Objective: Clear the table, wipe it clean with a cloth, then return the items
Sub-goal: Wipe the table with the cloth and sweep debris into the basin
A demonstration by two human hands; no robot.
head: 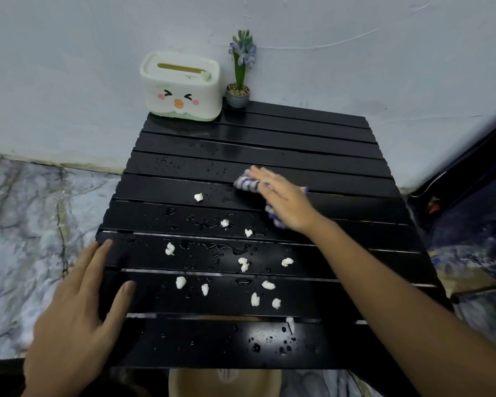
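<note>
The black slatted table [312,144] is wet, dotted with small white crumbs [243,264], beside a pale wall [69,53]; the right hand [284,202] presses flat on the purple-and-white striped cloth [246,184], half hidden; the left hand [78,316] rests flat on the table edge; a tan round bowl [224,382] is cut off below.

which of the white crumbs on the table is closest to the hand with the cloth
The lone crumb on the slat just left of the striped cloth under the right hand. It lies farthest up the table; the other crumbs cluster nearer the person.

The tissue box [181,86] and potted plant [239,81] are sitting at the table's [298,133] far left corner, plant on the right; scraps [243,264] are lying near centre.
</note>
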